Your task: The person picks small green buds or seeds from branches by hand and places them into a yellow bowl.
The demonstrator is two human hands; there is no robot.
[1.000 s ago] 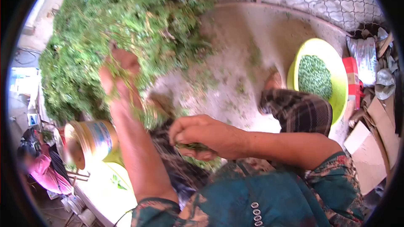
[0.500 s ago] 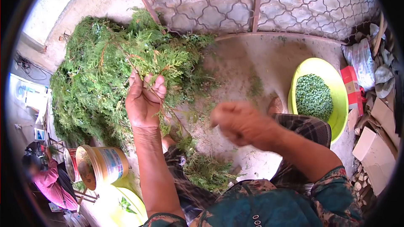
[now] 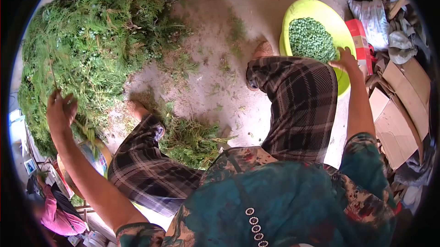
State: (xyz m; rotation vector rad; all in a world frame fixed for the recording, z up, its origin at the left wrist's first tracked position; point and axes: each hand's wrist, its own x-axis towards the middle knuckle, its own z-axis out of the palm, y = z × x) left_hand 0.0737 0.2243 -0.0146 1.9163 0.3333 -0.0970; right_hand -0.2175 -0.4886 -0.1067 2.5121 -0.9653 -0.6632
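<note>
My left hand [image 3: 62, 112] is out to the left, its fingers closed on the stem of a leafy evergreen branch [image 3: 51, 70]. Behind it rises a big heap of evergreen cuttings [image 3: 107, 41] dotted with bluish berries. On my right, a lime-yellow basin [image 3: 300, 8] holds a layer of small round green berries [image 3: 311, 38]. My right hand [image 3: 347, 61] reaches over the basin's near right side, fingers apart, close to the berries.
Loose sprigs [image 3: 188, 141] lie on the floor between my legs. A bucket [image 3: 98, 155] stands at lower left, near a person in pink [image 3: 59, 210]. Right of the basin are a red box [image 3: 360, 45], plastic bags [image 3: 371, 20] and cardboard [image 3: 394, 128].
My right hand has moved right, from in front of me to the basin. My left hand has swung left with the branch. The view has tilted down and turned right.
</note>
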